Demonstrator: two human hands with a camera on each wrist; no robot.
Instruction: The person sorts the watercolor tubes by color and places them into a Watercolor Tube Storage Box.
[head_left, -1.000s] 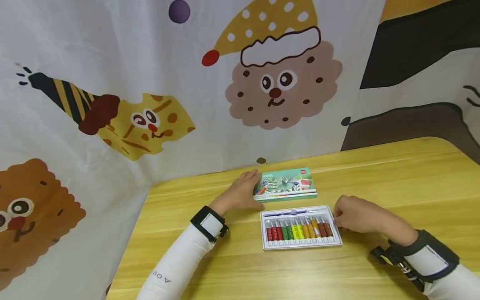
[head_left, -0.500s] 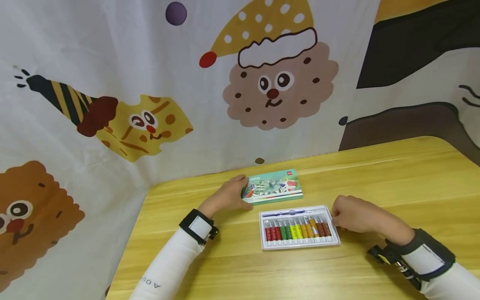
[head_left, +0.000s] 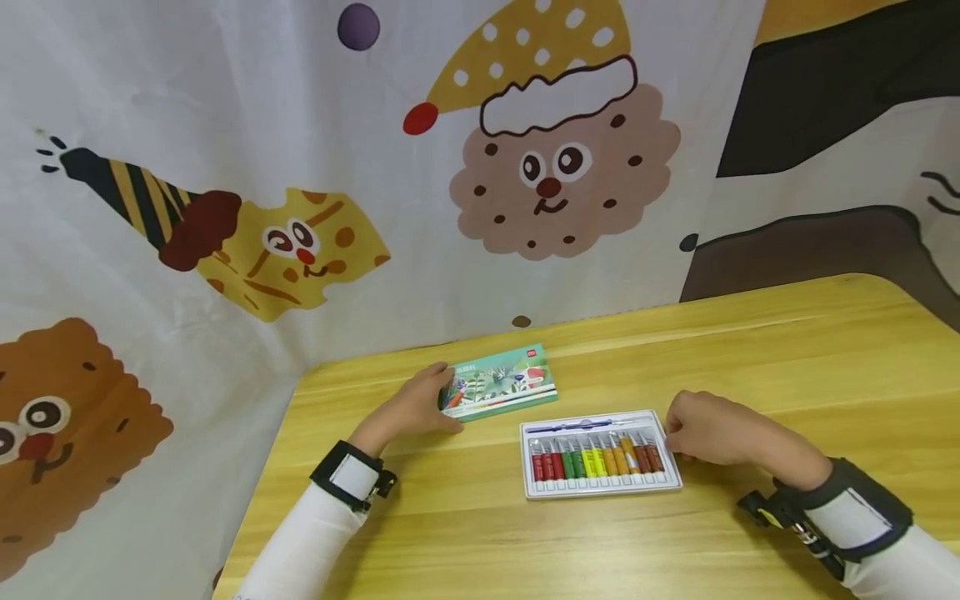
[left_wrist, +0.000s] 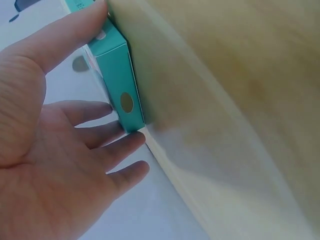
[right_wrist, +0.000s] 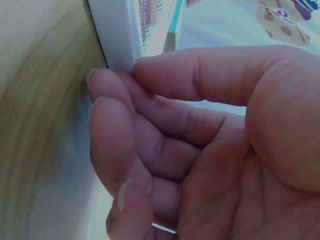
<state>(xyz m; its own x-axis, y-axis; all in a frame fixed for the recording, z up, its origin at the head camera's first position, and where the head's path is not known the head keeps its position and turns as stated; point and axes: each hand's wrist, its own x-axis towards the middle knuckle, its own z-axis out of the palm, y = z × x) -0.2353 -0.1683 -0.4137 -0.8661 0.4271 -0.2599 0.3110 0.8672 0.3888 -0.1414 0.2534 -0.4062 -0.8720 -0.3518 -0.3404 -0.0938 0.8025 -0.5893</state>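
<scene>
At the left end of the teal illustrated paint box, my left hand has the thumb on the near side and fingers on the far side. In the left wrist view the thumb and fingers straddle the teal box end. To the right lies a white tray of paint tubes, holding red, green, yellow, orange and brown tubes and a thin blue paintbrush. My right hand pinches its right edge; the right wrist view has curled fingers and thumb at the tray's white edge.
Both things lie on a yellow wood-grain table. Behind it hangs a white curtain printed with cartoon snacks, down to the table's back edge.
My left hand and the teal paint box have slid to the left, away from above the tray. My right hand and the tray of tubes have stayed in place.
</scene>
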